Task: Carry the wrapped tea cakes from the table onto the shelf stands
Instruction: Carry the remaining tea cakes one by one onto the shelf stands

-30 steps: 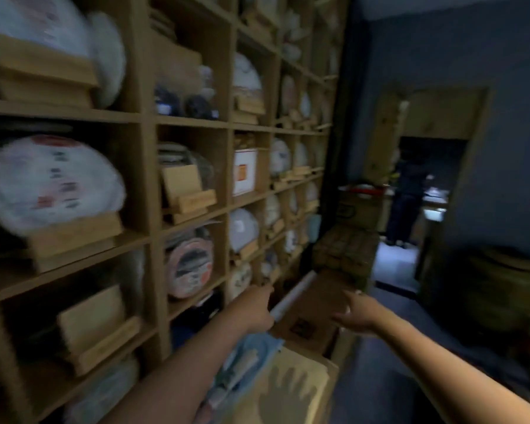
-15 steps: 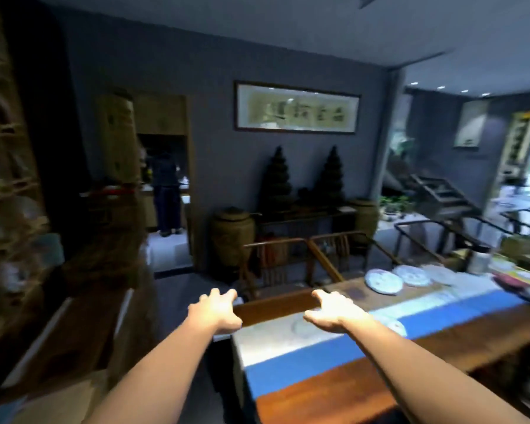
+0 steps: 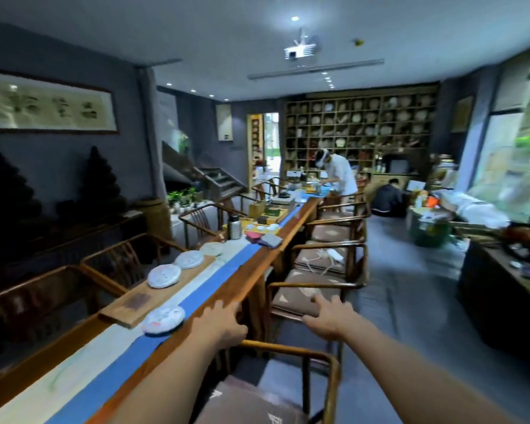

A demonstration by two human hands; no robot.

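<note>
Nearest wrapped tea cake [image 3: 163, 319] lies just left of my left hand [image 3: 224, 321].
Both hands empty, fingers loosely spread; my right hand [image 3: 328, 316] hovers past the tabletop [image 3: 251, 270] edge, farther off.

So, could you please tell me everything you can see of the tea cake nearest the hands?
The nearest tea cake is a flat round disc in white paper with faint red and blue print, blurred. It lies flat on the table, on the pale runner beside the blue stripe, just before the wooden tray. Neither hand touches it.
</note>
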